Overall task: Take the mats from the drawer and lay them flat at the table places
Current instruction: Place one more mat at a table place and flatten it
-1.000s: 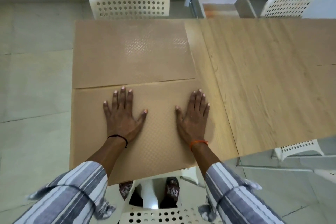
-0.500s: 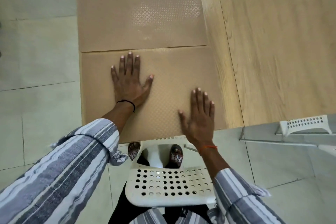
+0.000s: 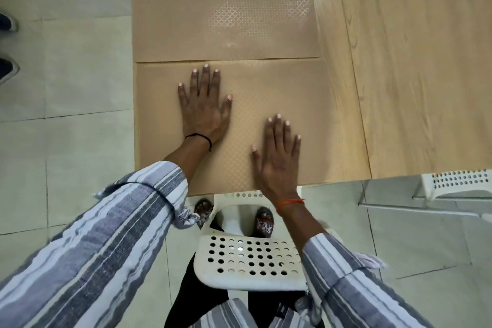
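Two tan textured mats lie flat at the left end of the wooden table [image 3: 415, 66]. The near mat [image 3: 298, 93] reaches the table's front edge; the far mat [image 3: 186, 8] lies just beyond it, their edges meeting. My left hand [image 3: 203, 109] rests palm down on the near mat, fingers spread, close to its far edge. My right hand [image 3: 277, 157] lies flat on the same mat near the front edge, fingers apart. Neither hand holds anything. The drawer is out of view.
A white perforated chair [image 3: 250, 261] stands directly below me, its back against my legs and my feet under it. Another white chair [image 3: 458, 184] stands at the right by the table's front edge. Someone's dark shoes [image 3: 6, 45] stand on the tiled floor at far left.
The camera has tilted down and come closer. My right hand has slid back toward the mat's front edge, while my left hand stays near the far edge. The mats have not shifted.
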Demonstrator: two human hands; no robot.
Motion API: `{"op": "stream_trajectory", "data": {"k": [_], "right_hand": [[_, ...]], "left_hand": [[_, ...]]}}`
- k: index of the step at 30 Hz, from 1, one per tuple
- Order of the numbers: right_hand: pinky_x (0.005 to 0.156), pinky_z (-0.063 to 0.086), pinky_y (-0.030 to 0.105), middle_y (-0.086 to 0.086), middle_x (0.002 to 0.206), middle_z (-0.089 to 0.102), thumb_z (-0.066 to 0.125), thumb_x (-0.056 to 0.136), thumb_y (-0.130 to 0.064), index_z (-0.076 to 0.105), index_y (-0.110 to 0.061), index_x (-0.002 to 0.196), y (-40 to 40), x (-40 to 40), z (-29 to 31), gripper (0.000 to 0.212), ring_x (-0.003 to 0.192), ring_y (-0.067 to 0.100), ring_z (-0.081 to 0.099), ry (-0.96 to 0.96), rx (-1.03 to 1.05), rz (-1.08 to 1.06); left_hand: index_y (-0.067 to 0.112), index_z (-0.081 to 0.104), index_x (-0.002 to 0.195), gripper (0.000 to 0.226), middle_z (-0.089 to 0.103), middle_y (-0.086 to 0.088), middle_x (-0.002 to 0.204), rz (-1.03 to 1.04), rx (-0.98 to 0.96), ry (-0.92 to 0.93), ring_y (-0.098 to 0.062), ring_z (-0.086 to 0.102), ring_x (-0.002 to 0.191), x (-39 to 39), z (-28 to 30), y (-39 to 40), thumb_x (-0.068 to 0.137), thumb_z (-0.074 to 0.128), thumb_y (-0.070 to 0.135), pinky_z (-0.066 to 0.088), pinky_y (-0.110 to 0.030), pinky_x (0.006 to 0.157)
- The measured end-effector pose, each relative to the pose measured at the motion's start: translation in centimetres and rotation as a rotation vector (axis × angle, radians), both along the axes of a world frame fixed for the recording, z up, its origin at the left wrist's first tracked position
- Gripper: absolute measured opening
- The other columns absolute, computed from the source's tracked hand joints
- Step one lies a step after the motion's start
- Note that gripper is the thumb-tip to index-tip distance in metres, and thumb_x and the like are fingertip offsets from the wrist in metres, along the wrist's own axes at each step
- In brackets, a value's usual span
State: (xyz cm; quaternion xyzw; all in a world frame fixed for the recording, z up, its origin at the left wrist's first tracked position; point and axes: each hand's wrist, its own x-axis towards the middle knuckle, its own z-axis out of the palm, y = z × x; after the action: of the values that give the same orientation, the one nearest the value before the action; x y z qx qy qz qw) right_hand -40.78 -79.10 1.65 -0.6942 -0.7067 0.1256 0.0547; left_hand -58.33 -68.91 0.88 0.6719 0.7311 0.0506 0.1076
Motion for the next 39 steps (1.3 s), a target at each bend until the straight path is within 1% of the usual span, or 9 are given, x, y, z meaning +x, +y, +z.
{"op": "stream_trajectory", "data": {"k": [5, 8, 12, 20, 23, 26, 30, 34, 39], "right_hand": [[0.121, 0.005, 0.055, 0.004, 0.166, 0.005, 0.028, 0.101, -0.043, 0.013, -0.017, 0.157, 0.0, -1.6, -0.9, 0.064, 0.153, 0.023, 0.002, -0.046, 0.009, -0.032], [0.121, 0.004, 0.055, 0.004, 0.166, 0.004, 0.029, 0.101, -0.037, 0.012, -0.017, 0.157, -0.1, -1.6, -0.8, 0.062, 0.153, 0.022, 0.001, -0.017, 0.034, -0.023], [0.121, 0.002, 0.054, 0.003, 0.166, 0.004, 0.031, 0.100, -0.033, 0.010, -0.018, 0.158, -0.2, -1.6, -0.8, 0.063, 0.153, 0.021, -0.001, -0.014, 0.033, -0.028], [0.121, 0.005, 0.054, 0.003, 0.165, 0.009, 0.034, 0.098, -0.034, 0.014, -0.019, 0.157, -0.1, -1.9, -0.7, 0.064, 0.153, 0.023, 0.006, -0.036, 0.065, -0.040], [0.120, 0.009, 0.057, 0.009, 0.162, 0.022, 0.038, 0.094, -0.033, 0.029, -0.013, 0.153, 0.2, -2.1, -0.3, 0.062, 0.150, 0.029, 0.018, -0.045, 0.069, -0.048], [0.115, 0.017, 0.062, 0.017, 0.144, 0.043, 0.046, 0.088, -0.034, 0.048, -0.006, 0.132, 2.3, -3.0, 0.8, 0.053, 0.140, 0.036, 0.032, -0.066, 0.089, -0.058], [0.118, 0.014, 0.060, 0.015, 0.155, 0.032, 0.045, 0.091, -0.036, 0.041, -0.008, 0.142, 4.5, -6.0, 0.7, 0.059, 0.145, 0.035, 0.025, 0.028, 0.080, 0.056], [0.120, 0.009, 0.058, 0.009, 0.162, 0.023, 0.038, 0.096, -0.037, 0.029, -0.012, 0.152, 3.9, -7.6, -1.0, 0.062, 0.150, 0.029, 0.018, 0.035, 0.093, 0.109], [0.121, 0.008, 0.055, 0.006, 0.162, 0.023, 0.039, 0.096, -0.039, 0.029, -0.016, 0.153, 4.1, -7.5, -1.1, 0.063, 0.150, 0.026, 0.017, 0.008, 0.109, 0.097]], "left_hand": [[0.018, 0.018, 0.155, 0.059, 0.014, -0.001, 0.163, 0.022, 0.051, -0.186, -0.020, 0.009, 0.151, 0.2, 0.8, -0.8, 0.098, 0.025, 0.034, 0.005, -0.050, 0.120], [0.016, 0.022, 0.154, 0.058, 0.018, -0.004, 0.162, -0.050, 0.103, -0.230, -0.021, 0.012, 0.150, 2.0, 1.3, -4.8, 0.098, 0.026, 0.029, 0.007, -0.048, 0.120], [0.020, 0.017, 0.155, 0.058, 0.009, -0.002, 0.164, -0.170, -0.014, -0.089, -0.020, 0.004, 0.151, 3.1, 0.7, -11.1, 0.099, 0.024, 0.034, 0.008, -0.048, 0.121], [0.028, 0.010, 0.156, 0.065, 0.001, 0.001, 0.164, -0.070, -0.049, 0.072, -0.021, 0.000, 0.151, -5.9, 0.5, -12.6, 0.098, 0.030, 0.051, 0.009, -0.047, 0.120], [0.028, 0.011, 0.156, 0.064, 0.004, 0.002, 0.164, -0.005, -0.041, 0.067, -0.020, 0.003, 0.151, -8.9, 0.5, -12.5, 0.099, 0.031, 0.050, 0.009, -0.045, 0.121], [0.027, 0.016, 0.155, 0.063, 0.011, 0.002, 0.163, 0.005, -0.013, 0.062, -0.020, 0.009, 0.150, -9.5, 0.6, -12.5, 0.099, 0.036, 0.047, 0.012, -0.043, 0.120], [0.024, 0.035, 0.148, 0.056, 0.031, -0.001, 0.156, 0.016, 0.020, 0.081, -0.024, 0.029, 0.143, -9.3, 1.2, -11.8, 0.097, 0.039, 0.047, 0.019, -0.042, 0.115], [0.014, 0.053, 0.129, 0.046, 0.052, -0.008, 0.135, 0.031, 0.089, 0.048, -0.029, 0.048, 0.121, -9.1, 2.7, -9.1, 0.096, 0.041, 0.043, 0.029, -0.042, 0.105], [0.011, 0.041, 0.142, 0.049, 0.035, -0.010, 0.153, -0.045, 0.073, -0.078, -0.027, 0.029, 0.143, -7.1, 3.4, -4.8, 0.099, 0.036, 0.033, 0.024, -0.045, 0.116]]}}
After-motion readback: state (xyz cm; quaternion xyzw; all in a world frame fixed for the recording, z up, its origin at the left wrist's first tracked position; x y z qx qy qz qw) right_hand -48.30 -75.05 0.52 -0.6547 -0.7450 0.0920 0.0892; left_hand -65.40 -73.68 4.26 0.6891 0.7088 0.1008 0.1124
